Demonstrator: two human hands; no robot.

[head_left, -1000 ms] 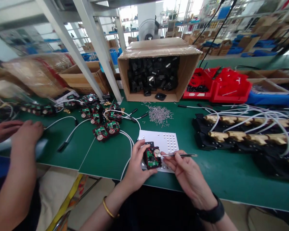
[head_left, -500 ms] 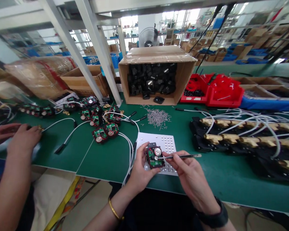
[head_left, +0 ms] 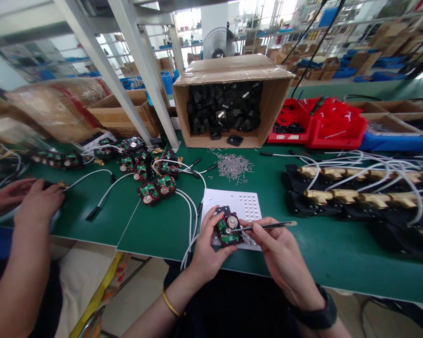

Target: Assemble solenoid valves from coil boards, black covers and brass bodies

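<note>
My left hand (head_left: pixel 208 249) is closed around the edge of a black housing with a green circuit board (head_left: pixel 225 238) inside and a round silver part near its top. Pinched in my right hand (head_left: pixel 273 239) is a pair of tweezers (head_left: pixel 277 225), dark along the shaft. Its tip meets a small round metal piece (head_left: pixel 228 231) on the board; whether it grips the piece I cannot tell. Beneath the housing lies a white sheet (head_left: pixel 229 199) with rows of small shiny round pieces (head_left: pixel 250 206).
Loose screws (head_left: pixel 233 166) are heaped behind the sheet, before a cardboard box (head_left: pixel 277 101) of black parts. Several open circuit-board units (head_left: pixel 157 189) lie left, near a co-worker's hands (head_left: pixel 38 202). Black units with brass fittings (head_left: pixel 345 197) line the right, below red bins (head_left: pixel 338 136).
The camera view has shifted slightly. The tweezers' tip stays at the small round piece, and both my hands keep nearly the same hold.
</note>
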